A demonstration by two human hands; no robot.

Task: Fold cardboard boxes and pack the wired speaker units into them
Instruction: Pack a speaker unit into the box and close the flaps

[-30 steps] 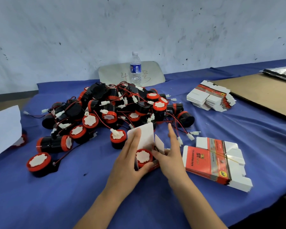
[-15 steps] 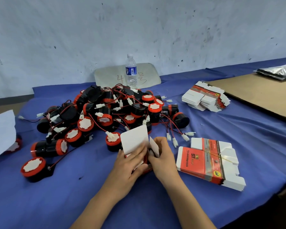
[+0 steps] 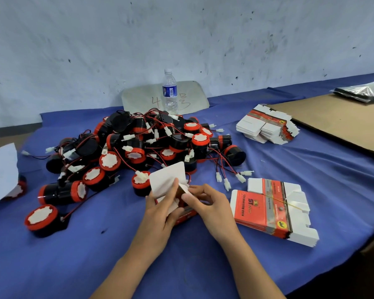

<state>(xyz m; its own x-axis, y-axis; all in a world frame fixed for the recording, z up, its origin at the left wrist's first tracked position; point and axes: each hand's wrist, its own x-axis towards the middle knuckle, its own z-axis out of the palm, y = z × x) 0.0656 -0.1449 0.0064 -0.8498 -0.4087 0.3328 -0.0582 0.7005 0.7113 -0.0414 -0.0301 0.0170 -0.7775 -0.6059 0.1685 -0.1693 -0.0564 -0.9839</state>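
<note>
Fingers [image 3: 175, 187] of the left hand [image 3: 160, 210] curled round the box [image 3: 185, 215] at mid-bench [image 3: 95, 244]; the right hand [image 3: 209, 203] pinched its side flap. Thin card looked light and easily creased, best held by folds. Speakers [image 3: 138, 147] lay in one tangled pile, uncountable; one box; two flat stacks, near [image 3: 268, 210] and far [image 3: 266, 128].

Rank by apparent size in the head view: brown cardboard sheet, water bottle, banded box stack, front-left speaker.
1. brown cardboard sheet, partly cut off by the frame.
2. banded box stack.
3. front-left speaker and water bottle: the speaker covers more of the picture, but it sits much nearer, so these two stay unranked.
</note>
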